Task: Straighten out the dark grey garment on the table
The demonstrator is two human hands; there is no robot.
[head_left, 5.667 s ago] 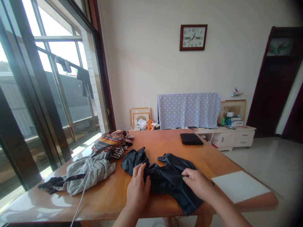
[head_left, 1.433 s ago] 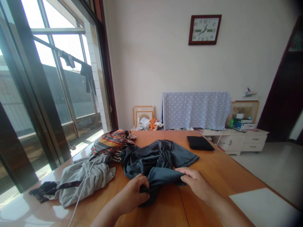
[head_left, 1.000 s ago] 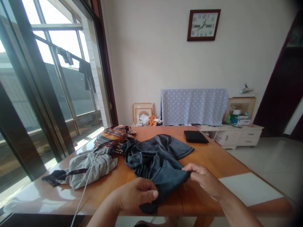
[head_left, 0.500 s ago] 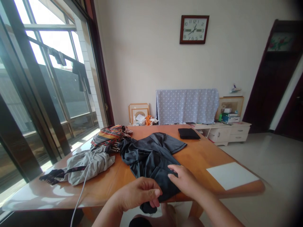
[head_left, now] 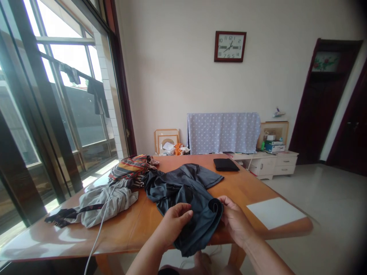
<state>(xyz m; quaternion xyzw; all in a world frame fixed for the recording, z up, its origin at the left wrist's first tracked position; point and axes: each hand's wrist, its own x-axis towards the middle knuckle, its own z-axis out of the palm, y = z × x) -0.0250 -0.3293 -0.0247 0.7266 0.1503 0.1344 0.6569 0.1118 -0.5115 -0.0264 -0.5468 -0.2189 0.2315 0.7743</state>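
Observation:
A shiny dark garment (head_left: 183, 187), bunched at its far left, lies across the wooden table (head_left: 137, 221) and hangs over the front edge. My right hand (head_left: 233, 219) is closed on its near right edge, pinching a raised, curled bit of cloth. Over the near left part of the garment is my left hand (head_left: 177, 221), thumb and forefinger a little apart with nothing seen between them. Whether its lower fingers touch the cloth is hidden.
A grey garment (head_left: 106, 204) and a striped cloth (head_left: 132, 168) lie in a heap at the left, with a white cable (head_left: 100, 229) across them. A folded black item (head_left: 226, 164) is at the far side, and a white sheet (head_left: 275, 212) at the right.
My right hand has taken hold of the garment's near right edge and lifted it into a curl. My left hand has moved slightly up, its fingers less curled. The view has tilted up a little.

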